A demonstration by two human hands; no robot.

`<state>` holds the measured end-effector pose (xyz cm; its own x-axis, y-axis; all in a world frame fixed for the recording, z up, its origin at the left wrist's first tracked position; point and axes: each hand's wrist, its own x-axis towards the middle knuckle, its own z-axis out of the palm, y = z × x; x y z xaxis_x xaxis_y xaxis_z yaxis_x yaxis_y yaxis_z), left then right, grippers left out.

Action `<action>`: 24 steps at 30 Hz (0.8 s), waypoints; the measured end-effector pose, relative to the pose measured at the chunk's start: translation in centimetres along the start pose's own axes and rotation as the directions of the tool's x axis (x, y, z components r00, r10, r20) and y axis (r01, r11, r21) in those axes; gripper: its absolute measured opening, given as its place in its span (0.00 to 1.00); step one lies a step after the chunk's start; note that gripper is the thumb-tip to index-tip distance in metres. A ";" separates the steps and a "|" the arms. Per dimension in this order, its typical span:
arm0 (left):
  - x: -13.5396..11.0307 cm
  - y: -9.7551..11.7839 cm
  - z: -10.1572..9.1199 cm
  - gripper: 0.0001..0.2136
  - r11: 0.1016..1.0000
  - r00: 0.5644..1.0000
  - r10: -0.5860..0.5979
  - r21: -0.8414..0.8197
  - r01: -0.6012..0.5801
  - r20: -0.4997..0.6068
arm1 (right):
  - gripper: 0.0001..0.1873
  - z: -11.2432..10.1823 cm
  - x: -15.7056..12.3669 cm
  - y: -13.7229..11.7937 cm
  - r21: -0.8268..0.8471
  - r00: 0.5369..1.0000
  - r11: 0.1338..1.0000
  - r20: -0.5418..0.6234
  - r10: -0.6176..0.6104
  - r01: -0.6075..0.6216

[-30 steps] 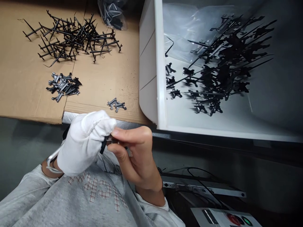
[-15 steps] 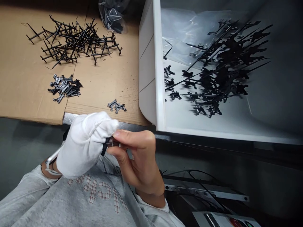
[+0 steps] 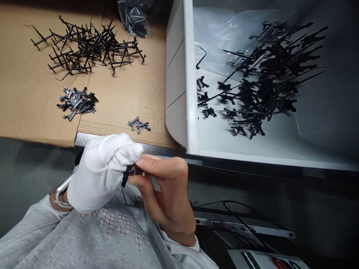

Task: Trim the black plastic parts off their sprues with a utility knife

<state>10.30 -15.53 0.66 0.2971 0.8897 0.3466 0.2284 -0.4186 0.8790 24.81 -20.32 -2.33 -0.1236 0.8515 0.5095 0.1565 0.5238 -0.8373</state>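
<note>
My left hand [image 3: 102,172], in a white glove, is closed on a small black plastic part [image 3: 125,177] above my lap. Bare, my right hand [image 3: 165,183] pinches at the same part from the right, thumb and forefinger curled around its edge. Much of the part is hidden by the glove and fingers, and a dim shape between the right fingertips is too unclear to name. On the cardboard just beyond the hands lie two small black brackets [image 3: 139,124]. Farther left is a small heap of similar brackets [image 3: 76,102].
A tangle of thin black plastic sprues [image 3: 92,48] covers the far cardboard [image 3: 28,112]. Beside it lies a clear bag of black parts [image 3: 135,20]. A white bin [image 3: 192,93] at right holds many black parts on long stems [image 3: 260,82]. Lower right is a control box [image 3: 238,257].
Both hands have shifted very slightly to the right with the black plastic part between them. The heaps and the bin's contents look the same.
</note>
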 end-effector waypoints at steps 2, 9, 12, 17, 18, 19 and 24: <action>0.0 0.0 0.0 0.18 1.000 1.000 -0.007 -0.003 0.007 -0.005 | 0.28 0.0 0.0 0.0 -0.015 1.000 1.000 -0.004 0.000 0.000; -0.3 -0.2 0.0 0.18 0.999 1.000 0.015 0.048 -0.014 -0.014 | 0.16 0.2 0.5 0.5 0.001 0.994 0.995 -0.032 -0.104 0.104; -0.3 0.0 0.1 0.19 1.000 1.000 0.002 -0.002 -0.002 -0.022 | 0.13 0.3 0.6 0.4 -0.032 0.994 0.995 -0.049 -0.099 0.097; 0.1 0.0 0.4 0.17 0.996 1.000 0.027 -0.084 -0.027 0.002 | 0.16 0.2 0.3 0.2 -0.012 0.993 0.995 -0.060 -0.101 0.100; 0.2 -0.1 0.4 0.18 0.997 1.000 0.026 -0.071 -0.026 -0.001 | 0.17 0.1 0.2 0.3 -0.010 0.994 0.995 -0.053 -0.100 0.100; 0.2 -0.4 0.4 0.18 0.998 0.999 0.032 -0.044 -0.032 -0.013 | 0.18 0.0 0.1 0.5 -0.014 0.994 0.995 -0.050 -0.099 0.099; -1.1 -0.7 -0.8 0.17 0.996 0.998 0.046 0.083 -0.043 -0.037 | 0.18 0.6 0.0 1.4 -0.018 0.997 0.998 -0.050 -0.055 0.054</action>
<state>9.08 -16.07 -0.12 0.2725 0.8758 0.3984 0.2920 -0.4698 0.8331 24.42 -19.63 -3.60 -0.0825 0.8215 0.5643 0.1675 0.5696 -0.8047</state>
